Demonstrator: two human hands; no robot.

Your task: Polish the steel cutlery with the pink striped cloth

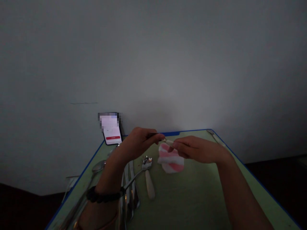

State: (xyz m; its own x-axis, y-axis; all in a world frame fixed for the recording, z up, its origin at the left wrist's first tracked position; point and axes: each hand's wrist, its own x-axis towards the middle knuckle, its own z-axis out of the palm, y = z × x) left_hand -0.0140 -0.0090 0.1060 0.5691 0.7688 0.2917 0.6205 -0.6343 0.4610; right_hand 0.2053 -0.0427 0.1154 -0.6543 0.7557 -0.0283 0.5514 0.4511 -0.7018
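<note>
Both my hands are raised over the far part of the table, holding one piece of cutlery [169, 141] with a cream handle. My left hand [139, 142] pinches its metal end, which the fingers mostly cover, so I cannot tell its kind. Around the cream handle, the fingers of my right hand [195, 148] are closed. Just below them is a pink and white cloth [171, 163]; whether the right fingers touch it I cannot tell. Nearer me lies a spoon with a cream handle [150, 187], another metal spoon's bowl overlapping its head.
Several knives [128, 195] and long spoons [98, 166] lie along the left side, partly under my left arm. A lit phone [112, 131] leans on the wall at the far left corner. A cream-handled fork [216, 138] rests at the far right edge of the green table [187, 204].
</note>
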